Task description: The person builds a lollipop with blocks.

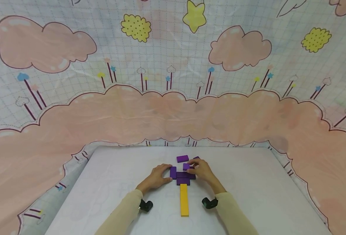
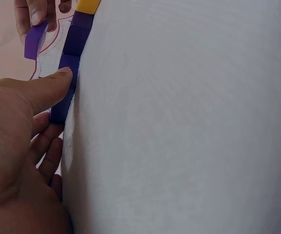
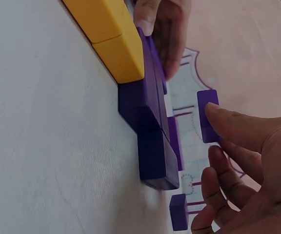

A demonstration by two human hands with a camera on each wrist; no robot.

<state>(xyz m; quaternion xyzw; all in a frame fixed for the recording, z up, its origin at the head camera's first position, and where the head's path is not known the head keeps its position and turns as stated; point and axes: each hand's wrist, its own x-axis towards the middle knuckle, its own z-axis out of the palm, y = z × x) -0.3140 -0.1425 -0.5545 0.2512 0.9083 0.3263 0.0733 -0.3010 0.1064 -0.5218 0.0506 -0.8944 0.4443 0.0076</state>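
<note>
My left hand (image 1: 156,176) has its thumb and fingers at opposite ends of a dark purple block (image 1: 173,173) on the left of a small arrangement. Between thumb and fingers, my right hand (image 1: 203,170) pinches another purple block (image 3: 208,133), held up off the table above the arrangement. Under it, purple blocks (image 1: 183,181) lie side by side and touch each other. A yellow strip (image 1: 184,200) runs from them toward the front; the right wrist view shows a seam across it. My right palm's inner side is partly hidden.
A loose purple block (image 1: 182,159) lies behind the arrangement. Another purple block (image 1: 196,158) is partly covered by the right hand's fingers. The white table (image 1: 117,163) ends at a patterned cloth backdrop (image 1: 173,117). A black device (image 1: 210,203) sits at the right wrist.
</note>
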